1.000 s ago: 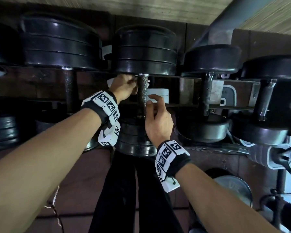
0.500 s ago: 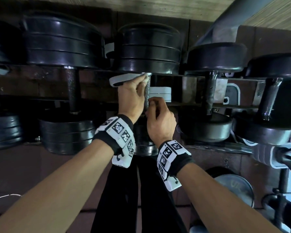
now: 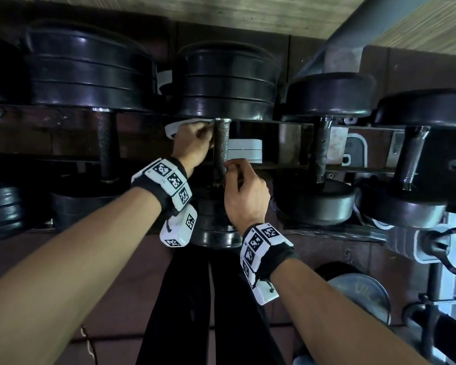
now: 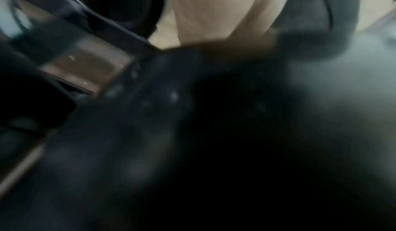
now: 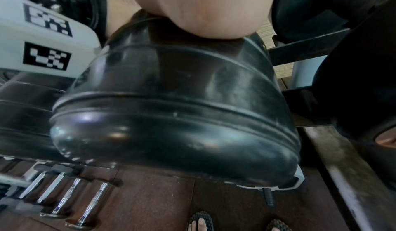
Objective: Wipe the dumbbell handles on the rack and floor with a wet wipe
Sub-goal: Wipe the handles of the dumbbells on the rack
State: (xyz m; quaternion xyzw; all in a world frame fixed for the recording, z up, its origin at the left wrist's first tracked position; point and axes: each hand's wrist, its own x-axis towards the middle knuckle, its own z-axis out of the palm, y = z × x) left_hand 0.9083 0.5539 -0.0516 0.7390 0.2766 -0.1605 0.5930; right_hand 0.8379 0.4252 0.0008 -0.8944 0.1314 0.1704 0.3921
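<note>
A person stands at a dumbbell rack (image 3: 295,167), both bare forearms reaching up to the middle dumbbell (image 3: 221,101), whose knurled metal handle (image 3: 221,146) runs upright between its black plates in the head view. The left hand (image 3: 192,146) is just left of the handle's upper end, fingers curled, with its fingertips right beside the metal under the upper plate; whether it holds anything there cannot be told, and the left wrist view is too blurred to help. The right hand (image 3: 244,191) is at the handle's lower end, its fingers bent and its thumb and forefinger closed against the handle; whether a wipe lies between them and the metal cannot be told, for no wipe shows plainly in any view. The right wrist view shows only the heel of the right hand (image 5: 205,7) above the lower plate (image 5: 171,109), so the fingers are hidden there. Both wrists wear black bands carrying white blocks with square printed markers. A second dumbbell (image 3: 90,75) sits to the left on the rack and two more to the right. Below, in the right wrist view, chrome handles (image 5: 64,199) lie side by side by the brown floor (image 5: 154,200), and the person's sandalled toes (image 5: 200,222) show at the bottom edge.
</note>
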